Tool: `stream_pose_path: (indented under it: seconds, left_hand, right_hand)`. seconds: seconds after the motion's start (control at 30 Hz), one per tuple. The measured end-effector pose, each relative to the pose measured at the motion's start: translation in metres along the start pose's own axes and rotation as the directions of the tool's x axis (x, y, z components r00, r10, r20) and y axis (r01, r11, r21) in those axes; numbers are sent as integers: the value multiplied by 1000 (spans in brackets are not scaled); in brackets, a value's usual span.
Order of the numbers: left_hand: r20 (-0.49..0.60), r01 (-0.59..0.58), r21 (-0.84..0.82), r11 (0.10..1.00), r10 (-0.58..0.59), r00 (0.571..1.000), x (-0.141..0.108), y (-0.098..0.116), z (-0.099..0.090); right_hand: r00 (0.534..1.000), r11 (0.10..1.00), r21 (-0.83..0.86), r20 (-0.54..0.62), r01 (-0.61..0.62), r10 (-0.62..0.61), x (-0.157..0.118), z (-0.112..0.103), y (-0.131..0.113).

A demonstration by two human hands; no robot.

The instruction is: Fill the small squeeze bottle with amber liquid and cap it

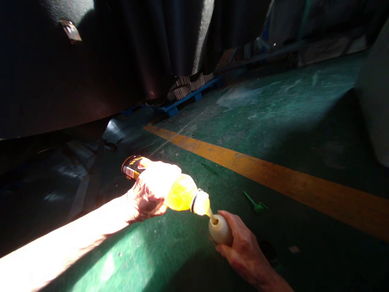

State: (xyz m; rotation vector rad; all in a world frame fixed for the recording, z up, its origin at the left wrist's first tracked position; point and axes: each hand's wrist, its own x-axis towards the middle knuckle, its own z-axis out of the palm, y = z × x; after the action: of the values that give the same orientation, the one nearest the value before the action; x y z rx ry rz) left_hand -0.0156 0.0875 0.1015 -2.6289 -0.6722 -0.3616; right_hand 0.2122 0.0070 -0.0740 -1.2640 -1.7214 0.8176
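Observation:
My left hand (152, 186), bright in the sunlight, is wrapped round a clear plastic bottle (181, 192) with yellow liquid and a dark label. The bottle lies tilted, its mouth pointing down to the right. A thin yellowish stream (212, 215) runs from that mouth into the round opening of a small whitish squeeze bottle (220, 230). Around this small bottle my right hand (243, 247) is closed, holding it with the opening up. On the floor to the right lies a green nozzle cap (258, 207) with a thin spout.
A yellow line (243, 164) crosses the green floor (273, 109). Dark hanging sheeting (152, 44) fills the upper left. Behind it stands a blue pallet (194, 96) with stacked material (184, 89). A pale block-like surface (375, 101) borders the right.

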Motion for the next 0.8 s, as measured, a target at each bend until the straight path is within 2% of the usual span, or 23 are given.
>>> stream_pose_path:
  seconds: [0.33, 0.53, 0.8]
  left_hand:
    - [-57, -67, -16, 998, 66, 996, 20, 8, -16]
    - [-19, -45, -19, 999, 45, 999, 19, 8, -16]
    - [-64, -64, -19, 998, 63, 996, 22, 9, -16]
  right_hand:
    - [999, 999, 12, 11, -44, 44, 0, 0, 1]
    - [998, 998, 25, 36, -58, 57, 1, -1, -2]
    - [997, 998, 27, 52, -60, 59, 0, 0, 0]
